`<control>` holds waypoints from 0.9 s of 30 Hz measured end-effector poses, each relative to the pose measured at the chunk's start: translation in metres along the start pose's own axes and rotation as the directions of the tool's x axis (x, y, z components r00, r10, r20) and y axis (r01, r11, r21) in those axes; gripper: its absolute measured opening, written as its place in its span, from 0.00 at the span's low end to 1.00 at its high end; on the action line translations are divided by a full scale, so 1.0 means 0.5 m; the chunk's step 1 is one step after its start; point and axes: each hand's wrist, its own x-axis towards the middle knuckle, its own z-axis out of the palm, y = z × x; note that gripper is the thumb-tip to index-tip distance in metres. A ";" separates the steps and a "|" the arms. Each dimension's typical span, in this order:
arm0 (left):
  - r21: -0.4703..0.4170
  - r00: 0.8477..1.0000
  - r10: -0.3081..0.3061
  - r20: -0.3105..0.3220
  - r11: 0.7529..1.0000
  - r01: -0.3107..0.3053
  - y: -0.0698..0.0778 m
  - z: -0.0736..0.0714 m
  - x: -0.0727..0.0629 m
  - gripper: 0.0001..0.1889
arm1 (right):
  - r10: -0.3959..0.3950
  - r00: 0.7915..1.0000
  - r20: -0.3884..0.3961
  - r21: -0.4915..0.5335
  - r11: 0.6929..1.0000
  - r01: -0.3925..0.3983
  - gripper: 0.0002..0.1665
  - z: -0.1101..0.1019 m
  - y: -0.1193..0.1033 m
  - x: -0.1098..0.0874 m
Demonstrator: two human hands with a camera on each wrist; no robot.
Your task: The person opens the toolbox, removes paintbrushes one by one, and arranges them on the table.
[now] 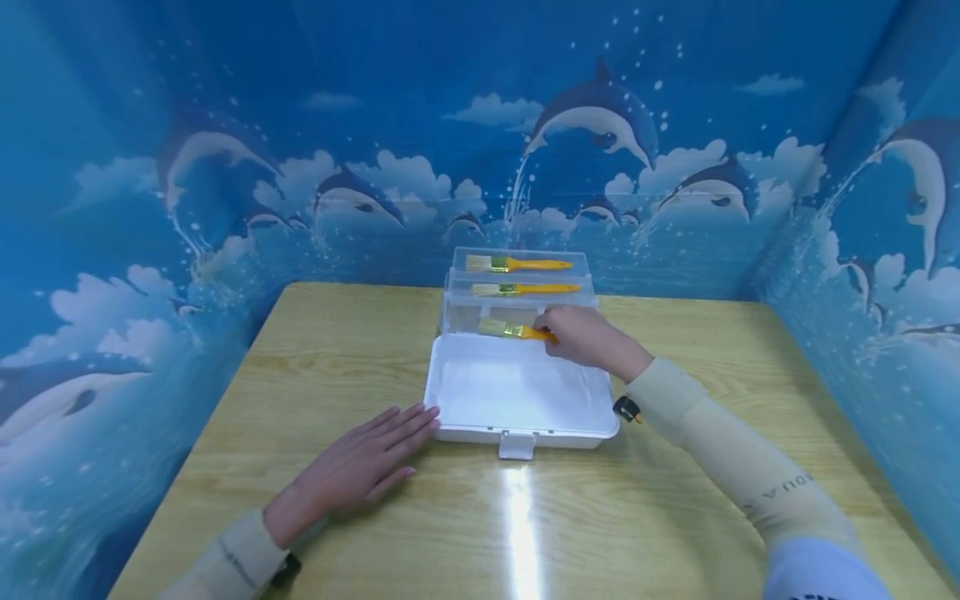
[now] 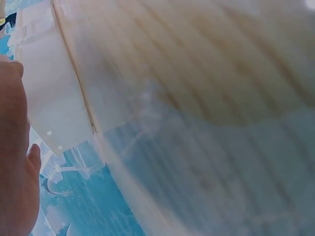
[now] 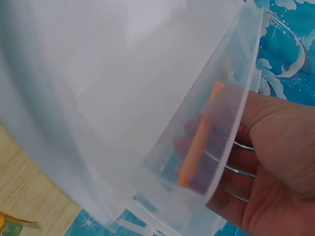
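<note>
My right hand (image 1: 588, 337) grips the orange handle of a paintbrush (image 1: 517, 330) in the lowest clear tray of an open white plastic box (image 1: 517, 383). In the right wrist view, fingers show blurred through the tray wall (image 3: 236, 123), around the orange handle (image 3: 199, 142). Its pale bristles point left in the head view. My left hand (image 1: 360, 462) lies with fingers straight, fingertips at the box's front left corner. Two similar brushes, the upper (image 1: 517, 264) and the middle one (image 1: 525, 289), lie in the higher trays.
The box stands on a wood-grain table (image 1: 322, 358), with its latch (image 1: 517, 446) facing me. Another brush (image 3: 12, 227) shows partly on the table, low in the right wrist view. Blue dolphin-print curtains (image 1: 420, 100) enclose the table at the back and sides.
</note>
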 end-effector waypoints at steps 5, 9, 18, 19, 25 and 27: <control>-0.001 1.000 0.014 -0.015 1.000 -0.014 -0.001 0.002 0.000 0.36 | -0.002 1.000 -0.002 0.049 0.999 0.002 0.17 -0.008 0.001 -0.002; 0.001 0.999 0.025 -0.028 1.000 -0.025 -0.002 0.005 0.001 0.36 | -0.002 1.000 0.000 0.090 0.996 0.002 0.19 -0.014 0.002 -0.007; -0.003 0.999 0.025 -0.031 1.000 -0.025 -0.004 0.003 0.004 0.35 | -0.008 1.000 -0.030 0.136 0.991 0.012 0.18 -0.023 -0.001 -0.021; -0.002 0.999 0.022 -0.027 1.000 -0.022 -0.004 0.003 0.004 0.35 | -0.005 0.999 -0.037 0.137 0.991 0.010 0.18 -0.024 -0.002 -0.023; -0.002 1.000 0.018 -0.013 1.000 -0.018 -0.006 0.002 0.003 0.36 | 0.002 0.997 -0.073 0.125 0.992 0.007 0.18 -0.034 -0.014 -0.039; -0.004 1.000 0.023 -0.017 1.000 -0.023 -0.006 0.002 0.003 0.36 | 0.003 0.996 -0.084 0.099 0.995 0.006 0.18 -0.035 -0.017 -0.044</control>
